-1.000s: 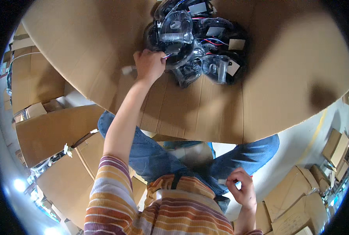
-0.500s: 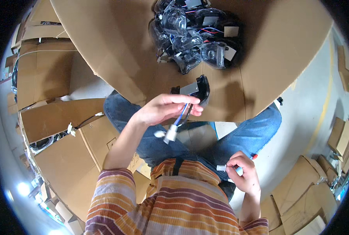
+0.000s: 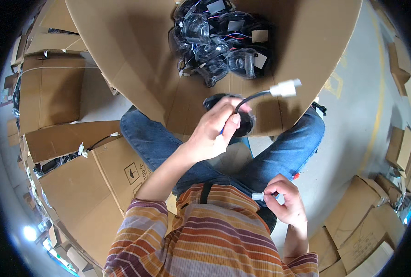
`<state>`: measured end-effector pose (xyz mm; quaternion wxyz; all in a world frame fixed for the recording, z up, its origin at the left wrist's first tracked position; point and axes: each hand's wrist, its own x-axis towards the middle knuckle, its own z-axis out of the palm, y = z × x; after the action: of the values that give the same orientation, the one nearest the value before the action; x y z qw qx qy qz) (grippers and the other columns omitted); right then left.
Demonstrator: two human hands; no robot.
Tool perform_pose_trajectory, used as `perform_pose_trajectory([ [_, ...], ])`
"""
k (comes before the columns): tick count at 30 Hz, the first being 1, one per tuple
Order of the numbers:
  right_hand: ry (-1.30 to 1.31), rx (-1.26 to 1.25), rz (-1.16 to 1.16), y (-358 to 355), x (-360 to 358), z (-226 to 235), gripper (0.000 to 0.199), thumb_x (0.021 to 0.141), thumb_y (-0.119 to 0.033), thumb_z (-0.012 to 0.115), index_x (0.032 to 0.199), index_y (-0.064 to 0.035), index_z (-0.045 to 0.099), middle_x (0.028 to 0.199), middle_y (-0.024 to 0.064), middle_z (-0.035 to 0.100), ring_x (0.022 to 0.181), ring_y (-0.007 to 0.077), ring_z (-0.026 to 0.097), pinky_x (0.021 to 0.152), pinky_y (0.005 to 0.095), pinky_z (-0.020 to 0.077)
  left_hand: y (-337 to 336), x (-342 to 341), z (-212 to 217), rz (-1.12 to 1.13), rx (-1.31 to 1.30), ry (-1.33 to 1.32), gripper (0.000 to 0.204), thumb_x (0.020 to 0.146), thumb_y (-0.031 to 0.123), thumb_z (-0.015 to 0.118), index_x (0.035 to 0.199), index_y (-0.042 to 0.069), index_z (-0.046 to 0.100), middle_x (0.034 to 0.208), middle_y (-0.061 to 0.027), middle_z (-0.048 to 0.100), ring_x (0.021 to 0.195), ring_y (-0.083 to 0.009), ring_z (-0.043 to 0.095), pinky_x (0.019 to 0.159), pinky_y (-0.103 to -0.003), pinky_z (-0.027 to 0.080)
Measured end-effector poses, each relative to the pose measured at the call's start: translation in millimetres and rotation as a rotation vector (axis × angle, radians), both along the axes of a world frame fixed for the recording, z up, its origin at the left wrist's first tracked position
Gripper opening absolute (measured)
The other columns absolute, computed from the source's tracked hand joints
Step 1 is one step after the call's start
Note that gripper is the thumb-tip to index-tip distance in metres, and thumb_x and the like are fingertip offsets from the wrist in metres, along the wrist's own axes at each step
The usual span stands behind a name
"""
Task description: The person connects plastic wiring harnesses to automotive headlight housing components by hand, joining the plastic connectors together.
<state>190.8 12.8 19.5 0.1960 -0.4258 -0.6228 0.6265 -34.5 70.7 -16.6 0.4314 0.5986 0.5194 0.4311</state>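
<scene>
My left hand (image 3: 217, 127) is closed around a black cable (image 3: 251, 98) at the front of the large open carton (image 3: 164, 101). The cable arcs to the right and ends in a white plug connector (image 3: 285, 88). Behind and below the fingers shows a dark, rounded lamp unit (image 3: 246, 123), mostly covered by the hand; whether the hand touches it I cannot tell. By my right thigh, my right hand (image 3: 285, 198) pinches a small white plastic piece (image 3: 258, 196), shaped like a connector, that sticks out leftward from the fingertips.
Several clear-and-black lamp units (image 3: 214, 46) with wires and pale labels lie heaped deeper in the carton. At left, another carton (image 3: 76, 184) has a wire with white connectors (image 3: 82, 150) over its edge. More cartons (image 3: 357, 217) stand at lower right.
My left hand has turned over and shifted right, swinging the white connector from below the hand to its upper right. My right hand has barely moved.
</scene>
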Motion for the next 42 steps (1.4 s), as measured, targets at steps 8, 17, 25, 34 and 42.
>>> perform_pose_trajectory([
  [8, 0.008, 0.098, -0.034, 9, -16, 7, 0.012, 0.067, 0.006, 0.058, 0.076, -0.0005, 0.053, 0.073, 0.008, 0.05, 0.061, 0.0168, 0.05, 0.053, 0.0239, 0.0396, -29, 5, -4, -0.241, -0.171, 0.148, 0.038, 0.085, 0.016, 0.042, 0.118, 0.002, 0.031, 0.087, -0.0126, 0.046, 0.056, -0.015, 0.042, 0.061, -0.028, 0.04],
  [17, 0.057, 0.082, -0.146, 11, -25, 5, 0.013, 0.068, 0.006, 0.058, 0.077, -0.0007, 0.052, 0.074, 0.0076, 0.05, 0.061, 0.015, 0.049, 0.053, 0.0235, 0.0397, -54, 17, -2, -0.188, -0.015, 0.53, 0.057, 0.075, 0.01, 0.053, 0.125, 0.005, 0.026, 0.094, -0.015, 0.045, 0.068, -0.0307, 0.053, 0.055, -0.037, 0.046],
  [25, -0.079, 0.202, -0.189, 9, -28, 6, 0.013, 0.063, 0.007, 0.059, 0.071, 0.0001, 0.051, 0.07, 0.0096, 0.049, 0.06, 0.0223, 0.05, 0.052, 0.0287, 0.0397, -55, 21, -1, -0.2, 0.029, 0.619, 0.062, 0.069, 0.009, 0.058, 0.124, 0.004, 0.03, 0.092, -0.0123, 0.046, 0.066, -0.0266, 0.054, 0.054, -0.033, 0.047],
  [34, -0.18, 0.293, -0.222, 7, -31, 4, 0.013, 0.061, 0.006, 0.059, 0.067, -0.0007, 0.049, 0.068, 0.0107, 0.048, 0.059, 0.0249, 0.049, 0.052, 0.0314, 0.0385, -58, 27, -5, -0.225, 0.036, 0.576, 0.055, 0.071, 0.013, 0.059, 0.12, 0.002, 0.035, 0.09, -0.0109, 0.048, 0.062, -0.0241, 0.054, 0.05, -0.032, 0.046],
  [42, -0.021, 0.077, -0.224, 4, 4, 10, 0.01, 0.067, 0.005, 0.057, 0.074, -0.0007, 0.053, 0.073, 0.0059, 0.049, 0.061, 0.0131, 0.048, 0.054, 0.0228, 0.0382, -65, 12, -3, -0.076, -0.313, -0.119, 0.013, 0.077, 0.004, 0.055, 0.09, 0.003, 0.057, 0.072, -0.0052, 0.054, 0.061, -0.0102, 0.051, 0.053, -0.022, 0.039],
])
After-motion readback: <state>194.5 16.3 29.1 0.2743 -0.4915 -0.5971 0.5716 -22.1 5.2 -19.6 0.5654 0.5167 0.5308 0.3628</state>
